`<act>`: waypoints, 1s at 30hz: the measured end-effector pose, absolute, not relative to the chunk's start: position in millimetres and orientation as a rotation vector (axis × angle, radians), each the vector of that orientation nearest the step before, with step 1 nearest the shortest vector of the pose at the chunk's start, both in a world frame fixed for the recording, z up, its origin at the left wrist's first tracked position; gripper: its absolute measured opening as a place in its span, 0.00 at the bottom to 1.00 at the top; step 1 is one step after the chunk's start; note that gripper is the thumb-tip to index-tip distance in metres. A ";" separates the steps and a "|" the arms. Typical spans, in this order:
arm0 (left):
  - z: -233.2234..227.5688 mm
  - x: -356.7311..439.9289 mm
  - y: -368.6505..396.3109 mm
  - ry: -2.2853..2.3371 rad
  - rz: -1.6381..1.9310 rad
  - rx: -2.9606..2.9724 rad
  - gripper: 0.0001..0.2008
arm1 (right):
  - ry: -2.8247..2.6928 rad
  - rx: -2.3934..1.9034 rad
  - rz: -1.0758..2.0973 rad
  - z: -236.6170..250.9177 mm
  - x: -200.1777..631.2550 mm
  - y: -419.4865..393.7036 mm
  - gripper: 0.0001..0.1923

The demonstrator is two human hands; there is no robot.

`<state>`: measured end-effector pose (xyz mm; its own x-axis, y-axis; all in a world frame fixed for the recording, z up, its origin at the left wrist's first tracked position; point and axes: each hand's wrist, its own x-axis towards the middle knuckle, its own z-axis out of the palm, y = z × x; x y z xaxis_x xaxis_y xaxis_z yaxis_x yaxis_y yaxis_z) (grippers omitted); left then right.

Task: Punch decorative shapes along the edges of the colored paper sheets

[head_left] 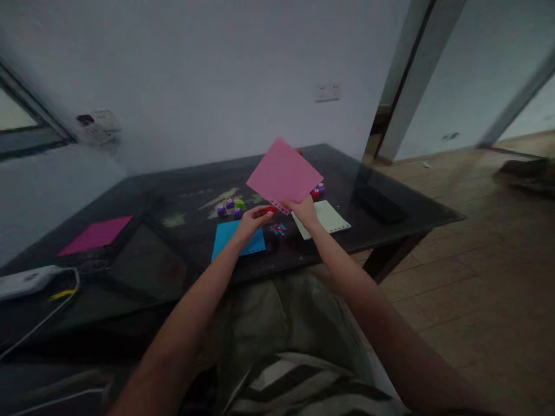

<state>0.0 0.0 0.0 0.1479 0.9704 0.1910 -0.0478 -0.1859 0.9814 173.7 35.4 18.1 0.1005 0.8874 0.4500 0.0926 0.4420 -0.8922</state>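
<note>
**Pink sheet held above the dark worktop**

Head view: the right hand pinched the pink paper sheet at its lower, punched edge, fingers closed on it. The sheet stood tilted up over the worktop, one corner pointing away toward the wall. The left hand closed its fingers around a small red punch, touching the sheet's lower edge. A blue sheet lay below.

Raised sheet above table; punches behind flat sheet; power strip far left.
</note>
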 end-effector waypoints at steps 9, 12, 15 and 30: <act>12.2 -4.6 -11.6 1.111 0.995 1.858 0.20 | -1.328 -0.945 0.759 14.0 173.9 39.3 0.28; 15.1 -8.7 -13.4 1.085 0.974 1.878 0.22 | -1.332 -0.934 0.752 13.0 172.9 40.1 0.25; 16.9 -13.2 -13.6 1.069 0.978 1.879 0.24 | -1.336 -0.931 0.741 12.9 171.7 39.9 0.22; 15.2 -17.7 -11.8 1.063 1.054 1.942 0.23 | -1.334 -0.942 0.745 14.3 169.3 39.2 0.21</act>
<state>-17.7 -11.8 15.2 0.3395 0.8819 0.3271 0.3351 -0.4384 0.8340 169.3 39.2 14.3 0.1147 0.8813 0.4583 0.0723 0.4528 -0.8887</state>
